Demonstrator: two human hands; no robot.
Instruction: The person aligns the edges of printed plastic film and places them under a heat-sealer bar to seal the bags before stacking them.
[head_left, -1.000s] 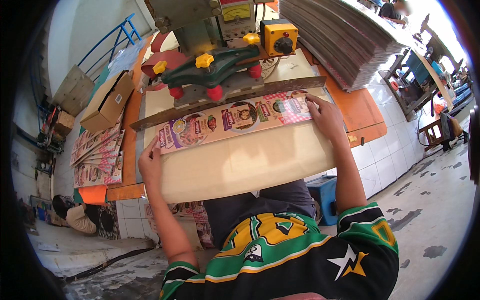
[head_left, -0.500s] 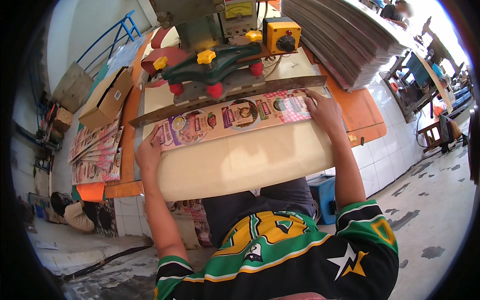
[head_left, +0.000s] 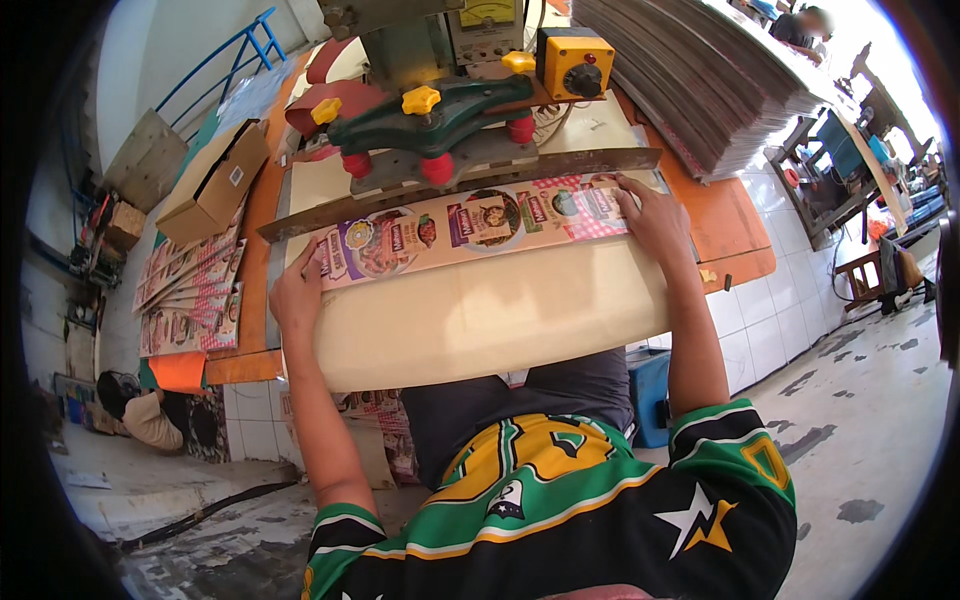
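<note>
A long printed packaging sheet (head_left: 470, 228) with food pictures lies on a cream work board (head_left: 490, 320), its far edge under the metal bar (head_left: 460, 185) of a green press machine (head_left: 430, 110). My left hand (head_left: 295, 295) grips the sheet's left end at the board's edge. My right hand (head_left: 648, 212) rests flat on the sheet's right end, fingers spread near the bar.
A tall stack of flat sheets (head_left: 700, 70) rises at the right. A yellow control box (head_left: 575, 62) sits on the machine. Printed sheets (head_left: 185, 290) and a cardboard box (head_left: 210, 185) lie at the left. A person (head_left: 140, 415) crouches on the floor at the lower left.
The view has shifted slightly. Both hands stay on the ends of the printed sheet, which remains under the bar.
</note>
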